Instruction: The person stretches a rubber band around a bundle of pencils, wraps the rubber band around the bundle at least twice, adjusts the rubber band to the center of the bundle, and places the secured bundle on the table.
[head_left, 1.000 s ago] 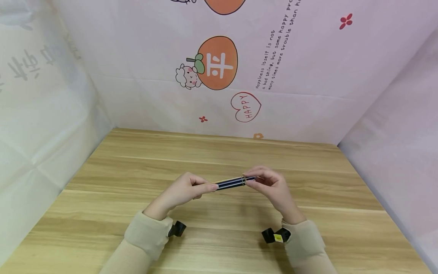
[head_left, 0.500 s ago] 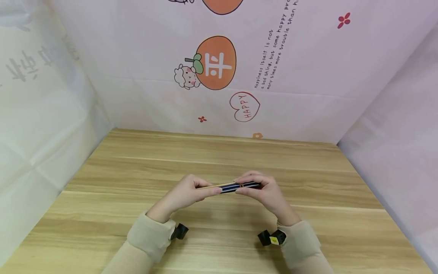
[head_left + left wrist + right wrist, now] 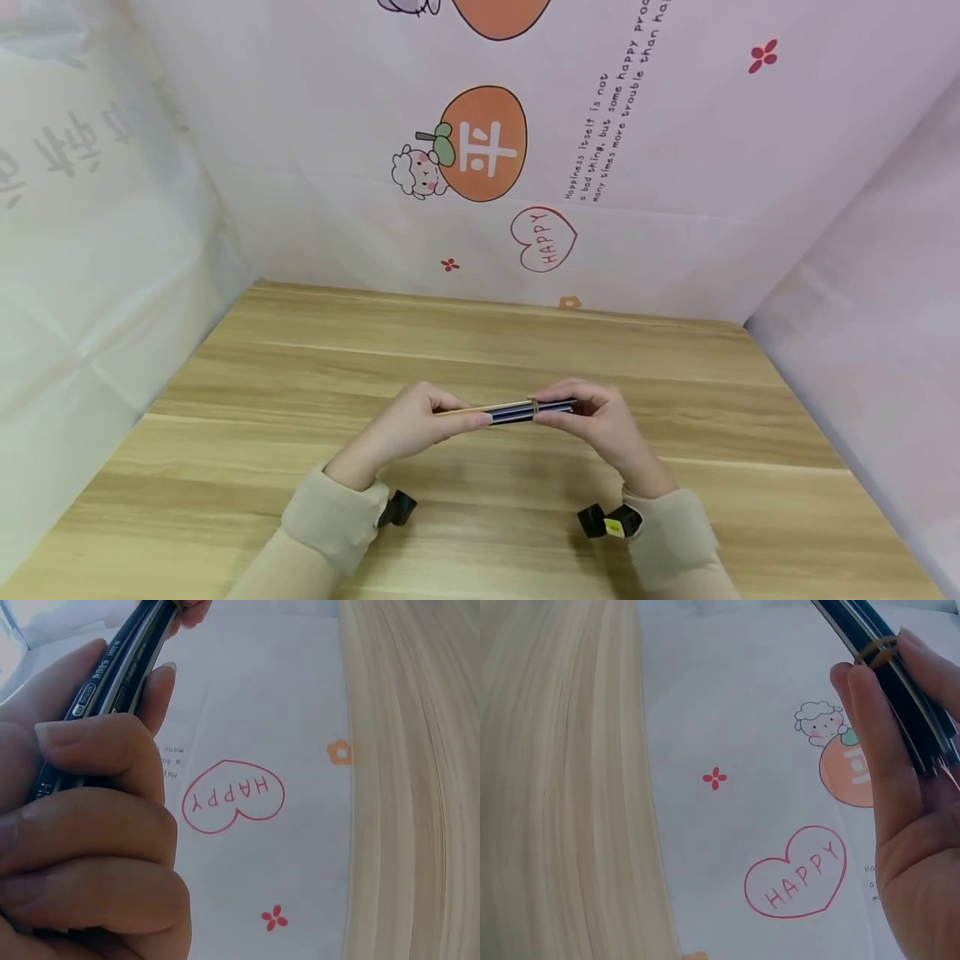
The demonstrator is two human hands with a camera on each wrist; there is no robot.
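A bundle of dark blue pencils (image 3: 513,412) with silver stripes and small print is held level above the table. A thin yellow strip (image 3: 468,410) runs along its far side. My left hand (image 3: 412,421) grips the left end, thumb along the near side; in the left wrist view its fingers are curled round the pencils (image 3: 120,667). With thumb and fingertips, my right hand (image 3: 592,417) pinches the bundle near its right end, right at a tan rubber band (image 3: 877,651) looped round it. The pencils' right ends lie inside the right palm's hollow.
The wood-grain table (image 3: 375,350) stretches out beneath both hands. Behind it rises a white printed cloth (image 3: 337,225), with more cloth at the left and right sides. Black wrist cameras (image 3: 397,508) jut inward from both sleeves.
The bundle has come down slightly and lies nearer level. The right hand's fingers closed over the rubber band half a second ago; now the band shows again at the fingertips. The left hand keeps its grip.
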